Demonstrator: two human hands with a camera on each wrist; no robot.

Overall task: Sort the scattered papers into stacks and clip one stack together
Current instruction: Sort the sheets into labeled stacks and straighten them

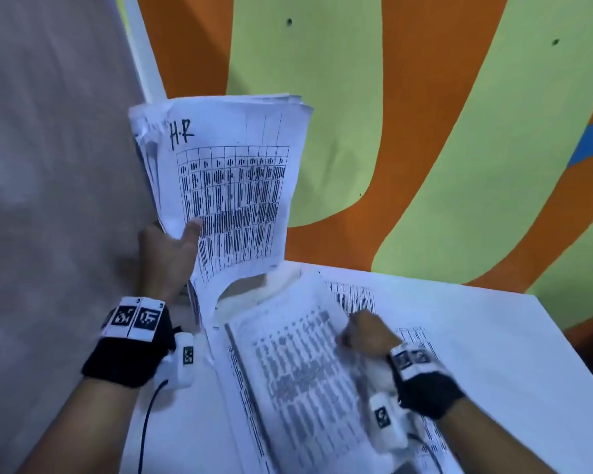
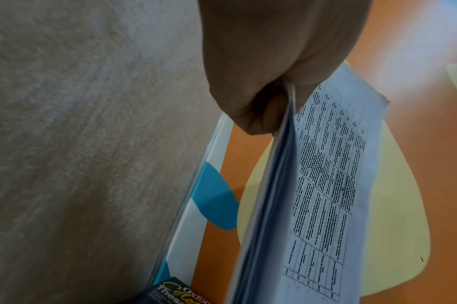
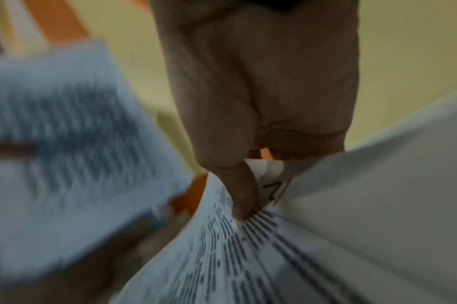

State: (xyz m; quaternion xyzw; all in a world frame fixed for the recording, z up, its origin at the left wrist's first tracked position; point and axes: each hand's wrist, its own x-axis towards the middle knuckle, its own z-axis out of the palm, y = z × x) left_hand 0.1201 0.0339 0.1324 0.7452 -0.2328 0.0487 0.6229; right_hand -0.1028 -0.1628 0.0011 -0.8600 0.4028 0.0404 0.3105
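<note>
The stack of papers (image 1: 226,172) stands nearly upright at the far left, its front sheet marked "H.R" above a printed table. My left hand (image 1: 172,254) holds it at its lower left edge, thumb on the front sheet and fingers curled behind, so this grip is clamped on the stack; the left wrist view shows the sheet edges pinched in it (image 2: 287,98). To the right and nearer, a loose printed sheet (image 1: 298,371) lies curved and blurred over more papers spread on the white bench (image 1: 476,323). My right hand (image 1: 367,333) is at that sheet's far right edge, and the right wrist view shows my thumb pressing on the print with fingers curled under the edge (image 3: 243,197), so this grip is closed on the sheet. A dark book (image 2: 175,292) lies at the near left, below the stack.
</note>
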